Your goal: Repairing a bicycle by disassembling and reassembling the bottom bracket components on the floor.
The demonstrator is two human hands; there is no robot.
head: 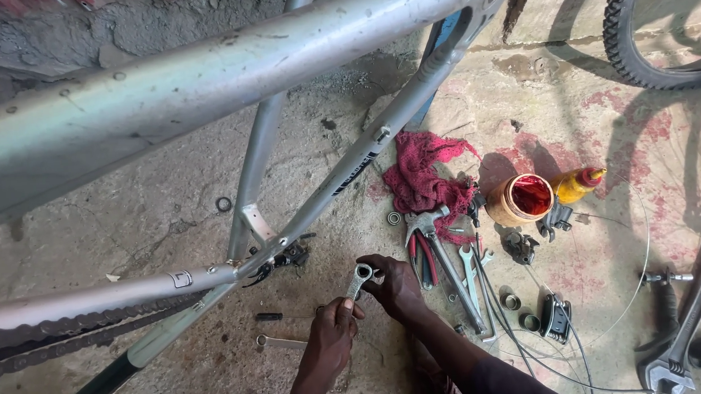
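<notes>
A small silver ring spanner (359, 280) stands upright between both hands, just under the rear joint of a silver bicycle frame (206, 78). My left hand (331, 339) pinches the spanner's lower shaft with thumb and fingers. My right hand (397, 285) curls beside the ring end and its fingertips touch the spanner's head. Both hands hover over the concrete floor (164, 203) below the frame's thin stay (319, 198).
Right of my hands lie a claw hammer (438, 244), pliers, loose spanners (469, 270) and cables. Behind them are a red rag (427, 175), an open tub of red grease (521, 199) and a yellow bottle (577, 184). A tyre (623, 44) is top right, a chain (75, 332) left, an adjustable wrench (685, 337) bottom right.
</notes>
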